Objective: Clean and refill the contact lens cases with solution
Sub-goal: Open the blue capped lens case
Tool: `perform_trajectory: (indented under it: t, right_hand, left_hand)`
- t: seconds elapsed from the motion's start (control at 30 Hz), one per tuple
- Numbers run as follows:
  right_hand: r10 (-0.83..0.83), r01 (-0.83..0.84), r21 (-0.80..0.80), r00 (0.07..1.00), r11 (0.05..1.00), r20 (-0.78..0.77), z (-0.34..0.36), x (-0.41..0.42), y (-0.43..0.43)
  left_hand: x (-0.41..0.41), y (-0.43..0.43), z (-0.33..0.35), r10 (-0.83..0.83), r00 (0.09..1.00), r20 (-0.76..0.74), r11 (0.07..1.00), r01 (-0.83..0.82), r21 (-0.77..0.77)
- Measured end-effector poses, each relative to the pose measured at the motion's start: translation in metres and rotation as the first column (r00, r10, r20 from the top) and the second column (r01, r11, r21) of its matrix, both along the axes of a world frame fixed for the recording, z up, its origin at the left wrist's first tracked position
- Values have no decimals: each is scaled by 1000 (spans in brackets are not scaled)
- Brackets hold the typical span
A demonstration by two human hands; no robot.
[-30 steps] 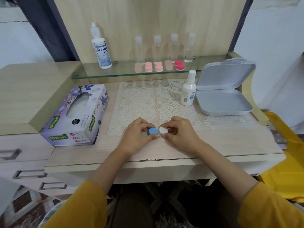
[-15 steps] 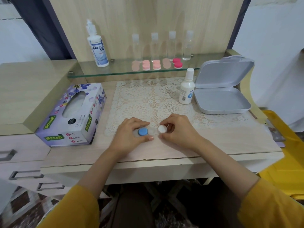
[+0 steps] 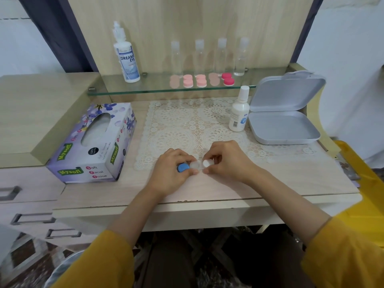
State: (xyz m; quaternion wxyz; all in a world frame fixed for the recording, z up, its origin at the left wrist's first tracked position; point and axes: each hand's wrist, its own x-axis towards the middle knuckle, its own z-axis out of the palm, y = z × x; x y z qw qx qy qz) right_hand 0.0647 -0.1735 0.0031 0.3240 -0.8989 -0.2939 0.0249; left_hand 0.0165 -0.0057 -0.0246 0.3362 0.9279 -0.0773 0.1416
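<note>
From the head view, a contact lens case (image 3: 195, 164) sat at the near edge of the lace mat (image 3: 182, 125), held between both hands just above the pale wooden table (image 3: 280, 181). What showed of its body was clear and colourless, a small round translucent well. A blue cap (image 3: 183, 167) lay tilted at its left and a white cap (image 3: 207, 163) at its right. Whether either cap was screwed on or lifted free could not be told.

The left hand (image 3: 171, 173) had its fingers curled round the blue cap, with the thumb tip near the clear well. The right hand (image 3: 228, 163) pinched the white cap between thumb and fingertips.

At the far right of the mat stood a small white bottle (image 3: 239, 113), upright and capped. Just to its right was a grey hinged box (image 3: 284, 127) with its lid raised. A tissue box (image 3: 93, 142) lay to the left of the mat.

On the glass shelf (image 3: 149, 90) at the far side stood a tall bottle (image 3: 127, 59) printed "DREAM EYE". To its right stood four clear bottles (image 3: 221, 55) in a row, with a line of pink lens cases (image 3: 201, 81) in front of them, the rightmost a deeper pink.
</note>
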Motion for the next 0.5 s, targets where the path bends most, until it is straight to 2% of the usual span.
perform_trajectory:
  t: [0.13, 0.23, 0.4, 0.5]
  right_hand:
    - [71, -72, -38, 997, 997, -38, 2, 1, -6]
    - [39, -42, -45, 997, 998, -63, 3, 1, -8]
    - [-2, 16, -183, 997, 983, 77, 4, -1, -1]
    - [67, -59, -207, 997, 977, 33, 8, 1, -2]
  left_hand:
    - [0, 1, -1, -12, 1000, 8, 1000, 12, -6]
    - [0, 1, -1, -5, 1000, 10, 1000, 5, -14]
    - [-1, 0, 1, 3, 1000, -10, 1000, -3, -24]
    - [-1, 0, 1, 1, 1000, -8, 999, -1, -36]
